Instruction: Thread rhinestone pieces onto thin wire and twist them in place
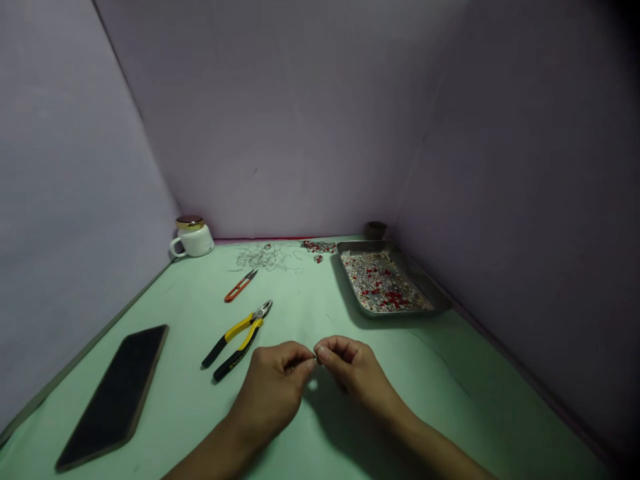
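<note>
My left hand and my right hand meet fingertip to fingertip over the green tabletop. Each is closed in a pinch, thumb against forefinger. Between them sits a tiny dark piece, mostly hidden by the fingertips and too small to name. To the left of my left hand lie yellow-and-black pliers, jaws pointing away from me. Farther off are orange thread snips. A metal tray of loose white and red beads stands beyond my right hand.
A dark phone or tablet lies at the left. Tangled thin wire and a cluster of red beadwork are at the back. A lidded white mug stands back left, a small dark cup back right. Pale walls enclose three sides.
</note>
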The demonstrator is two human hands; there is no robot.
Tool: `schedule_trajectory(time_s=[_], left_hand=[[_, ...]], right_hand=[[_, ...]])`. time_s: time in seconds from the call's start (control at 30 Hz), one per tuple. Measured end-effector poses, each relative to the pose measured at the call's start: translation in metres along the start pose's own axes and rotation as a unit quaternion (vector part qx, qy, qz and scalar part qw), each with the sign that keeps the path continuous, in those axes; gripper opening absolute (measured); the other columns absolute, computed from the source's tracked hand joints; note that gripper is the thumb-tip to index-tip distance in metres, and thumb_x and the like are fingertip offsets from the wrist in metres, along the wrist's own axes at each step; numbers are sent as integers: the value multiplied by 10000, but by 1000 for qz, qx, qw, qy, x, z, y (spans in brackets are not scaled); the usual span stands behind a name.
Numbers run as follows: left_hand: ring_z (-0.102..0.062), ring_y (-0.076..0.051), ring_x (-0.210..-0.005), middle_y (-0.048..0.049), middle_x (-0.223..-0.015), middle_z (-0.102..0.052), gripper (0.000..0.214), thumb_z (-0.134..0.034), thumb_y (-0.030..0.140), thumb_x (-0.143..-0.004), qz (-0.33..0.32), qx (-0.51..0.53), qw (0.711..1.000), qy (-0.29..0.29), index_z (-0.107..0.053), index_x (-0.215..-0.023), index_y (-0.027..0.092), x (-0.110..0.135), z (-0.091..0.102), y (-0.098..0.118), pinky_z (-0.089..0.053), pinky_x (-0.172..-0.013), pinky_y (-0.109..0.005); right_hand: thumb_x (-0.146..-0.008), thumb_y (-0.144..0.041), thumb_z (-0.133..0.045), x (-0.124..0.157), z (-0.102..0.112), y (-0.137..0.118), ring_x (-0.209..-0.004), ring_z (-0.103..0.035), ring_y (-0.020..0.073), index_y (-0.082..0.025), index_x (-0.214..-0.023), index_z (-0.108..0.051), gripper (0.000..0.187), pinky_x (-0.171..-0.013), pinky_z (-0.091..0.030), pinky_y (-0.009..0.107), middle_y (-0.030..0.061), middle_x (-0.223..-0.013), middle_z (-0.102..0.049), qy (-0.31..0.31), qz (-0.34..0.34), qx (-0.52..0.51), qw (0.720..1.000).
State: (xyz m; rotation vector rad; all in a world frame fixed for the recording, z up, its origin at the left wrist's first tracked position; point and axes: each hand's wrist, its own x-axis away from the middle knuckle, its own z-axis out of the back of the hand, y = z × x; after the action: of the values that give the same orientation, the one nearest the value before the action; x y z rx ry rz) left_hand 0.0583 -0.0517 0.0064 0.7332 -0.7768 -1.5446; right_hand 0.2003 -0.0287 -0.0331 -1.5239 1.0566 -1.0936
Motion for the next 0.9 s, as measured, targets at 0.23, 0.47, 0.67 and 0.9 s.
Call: schedule_trajectory(time_s=[0.23,0.47,0.67,0.9], left_hand=[[-224,-59,-395,115,-402,-271,124,-499,257,-710,60,101,991,-60,-543,-658,154,-7,2,-5,-186,-387,-189],[-187,-44,-370,123,-398,-270,178,-540,333,-690,87,268,954,-103,-494,-662,164,-13,3,-13,-135,-356,-177],[-195,-38,-323,119,-345,-331,235,-573,389,-665,108,335,931,-96,-462,-670,182,-13,-5,-19,-127,-329,-173],[-189,-34,-345,122,-380,-303,232,-572,379,-684,92,293,946,-101,-480,-654,168,-15,-3,-21,-130,-338,-169]], right_hand=[[-571,-352,-729,-1,1,0,-425,-344,69,-160,-697,-679,235,-410,-238,215,-36,-473,-493,-11,-2,-20,1000],[-571,-352,-733,0,0,-4,-428,-371,53,-143,-785,-654,310,-403,-263,206,28,-625,-621,-42,-4,-25,999],[-570,-352,-743,4,-4,0,-427,-409,46,-129,-754,-599,323,-456,-318,210,25,-620,-628,-115,-27,-44,992],[-601,-295,-692,5,-1,-5,-484,-452,80,-122,-605,-582,205,-515,-343,233,-3,-528,-561,-83,-20,8,996]])
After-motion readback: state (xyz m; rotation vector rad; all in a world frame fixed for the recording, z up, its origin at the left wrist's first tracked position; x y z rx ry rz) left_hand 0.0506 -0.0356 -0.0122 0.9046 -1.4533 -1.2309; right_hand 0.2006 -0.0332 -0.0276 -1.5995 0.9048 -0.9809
